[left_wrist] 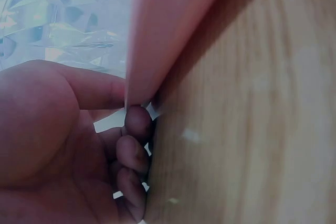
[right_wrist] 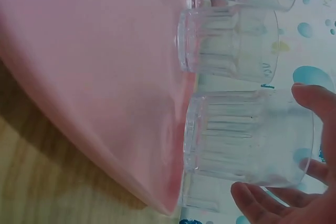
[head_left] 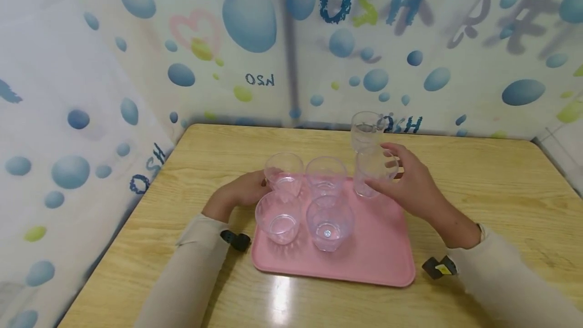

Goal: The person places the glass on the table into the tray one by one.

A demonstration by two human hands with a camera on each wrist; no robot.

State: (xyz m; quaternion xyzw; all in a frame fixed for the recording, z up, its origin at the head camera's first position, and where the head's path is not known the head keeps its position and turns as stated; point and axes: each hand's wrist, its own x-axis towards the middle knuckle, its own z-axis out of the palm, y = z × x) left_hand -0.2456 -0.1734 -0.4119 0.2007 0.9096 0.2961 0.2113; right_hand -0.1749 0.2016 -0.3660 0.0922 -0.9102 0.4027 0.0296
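Note:
My left hand [head_left: 248,188] is at the left edge of a pink tray [head_left: 382,252]. In the left wrist view, its thumb and fingers pinch the tray's rim [left_wrist: 157,35]. With thumb on the near side and fingers on the far side, my right hand [head_left: 416,189] holds a clear ribbed cup [right_wrist: 236,135] near its rim, at the tray's back right corner. The cup stands upright, its base close over the tray. Several more clear cups are on the tray, among them a front left one [head_left: 279,216] and a front right one [head_left: 330,221].
Behind the held cup, another clear cup [head_left: 366,133] stands on the wooden table [head_left: 478,176], near its back edge. A printed curtain [head_left: 309,65] with blue drops hangs behind the table and along the left side.

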